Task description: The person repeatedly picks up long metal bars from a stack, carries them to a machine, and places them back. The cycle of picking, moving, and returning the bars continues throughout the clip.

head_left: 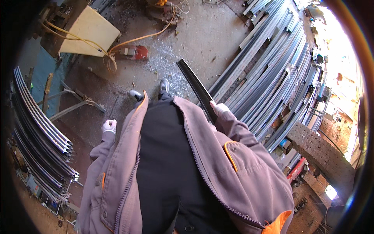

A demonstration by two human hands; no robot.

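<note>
My right hand point(220, 109), in what looks like a pale glove, is closed round a long dark metal profile point(194, 84). The profile slants along my right side, its far end beyond my feet and its near part hidden behind my jacket. My left hand point(110, 126) hangs at my left side with its fingers curled in, and nothing shows in it. That hand is apart from the metal stack to its left.
Many long metal profiles point(269, 74) lie stacked on my right. Another stack of bars point(43, 144) stands at left, near a metal frame point(74, 103). Ahead are a cream box point(89, 33), a yellow cable point(146, 38), a red object point(141, 52) and scattered shavings point(165, 58).
</note>
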